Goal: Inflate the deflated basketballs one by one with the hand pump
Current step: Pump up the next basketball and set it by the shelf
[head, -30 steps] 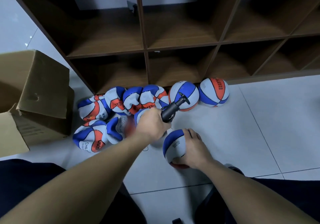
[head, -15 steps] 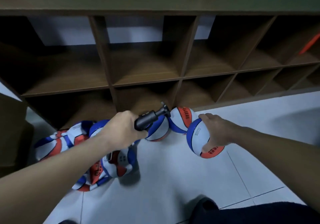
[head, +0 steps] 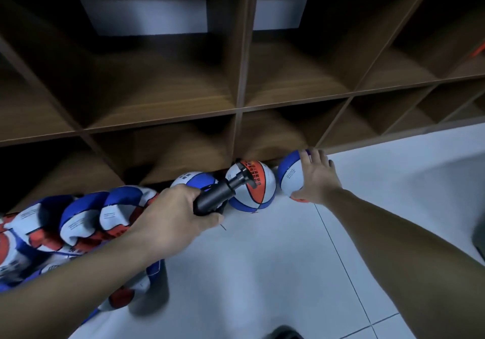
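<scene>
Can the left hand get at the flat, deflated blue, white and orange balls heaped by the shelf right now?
Probably not yet: the left hand grips the black hand pump, though the heap of deflated balls lies uncovered just beside it.

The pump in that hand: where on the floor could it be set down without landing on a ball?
Bare white tile lies between the two forearms, below the round balls, and more to the right of the right hand. The left is crowded: deflated balls are heaped along the shelf foot, behind the left hand gripping the pump.
</scene>
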`<state>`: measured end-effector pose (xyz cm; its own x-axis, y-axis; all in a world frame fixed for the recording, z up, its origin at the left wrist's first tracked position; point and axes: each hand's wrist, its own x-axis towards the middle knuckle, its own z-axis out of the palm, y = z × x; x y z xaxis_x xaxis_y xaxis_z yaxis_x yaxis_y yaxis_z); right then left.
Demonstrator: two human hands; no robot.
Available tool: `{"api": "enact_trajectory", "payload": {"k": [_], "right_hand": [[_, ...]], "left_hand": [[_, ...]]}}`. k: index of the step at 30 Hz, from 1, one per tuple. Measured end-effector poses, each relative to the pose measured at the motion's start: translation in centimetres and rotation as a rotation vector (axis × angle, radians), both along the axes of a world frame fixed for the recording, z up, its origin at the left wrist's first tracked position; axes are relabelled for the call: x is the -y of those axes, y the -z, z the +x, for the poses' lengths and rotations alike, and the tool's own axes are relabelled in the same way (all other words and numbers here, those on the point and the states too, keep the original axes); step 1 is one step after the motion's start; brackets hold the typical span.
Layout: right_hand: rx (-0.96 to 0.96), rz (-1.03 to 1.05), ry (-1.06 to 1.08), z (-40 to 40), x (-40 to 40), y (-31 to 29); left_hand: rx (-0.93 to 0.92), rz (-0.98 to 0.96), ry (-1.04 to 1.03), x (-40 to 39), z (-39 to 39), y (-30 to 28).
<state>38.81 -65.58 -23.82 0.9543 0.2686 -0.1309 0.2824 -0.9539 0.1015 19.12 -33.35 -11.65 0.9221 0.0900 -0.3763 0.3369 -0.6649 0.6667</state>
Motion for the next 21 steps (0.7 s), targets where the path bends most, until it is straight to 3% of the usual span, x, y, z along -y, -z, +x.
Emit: {"api": "enact_trajectory", "payload": {"k": [9, 13, 17, 21], "right_hand": [[-0.013, -0.004, -0.125, 1.8, 0.5, 3.4], [-0.017, 0.028, -0.087, 0.5, -0.3, -0.8], [-0.08, 0.363, -0.089, -3.7, -2.9, -5.7], [-0.229, 0.256, -0.361, -9.0, -8.6, -10.4]], "left_hand": [[-0.004, 0.056, -0.004, -0.1, 0.8, 0.0], [0.033, 0.083, -0.017, -1.8, -0.2, -2.4], [0.094, 0.208, 0.02, -6.0, -3.7, -6.0], [0.114, 0.328, -0.035, -12.0, -8.6, -7.4]]}}
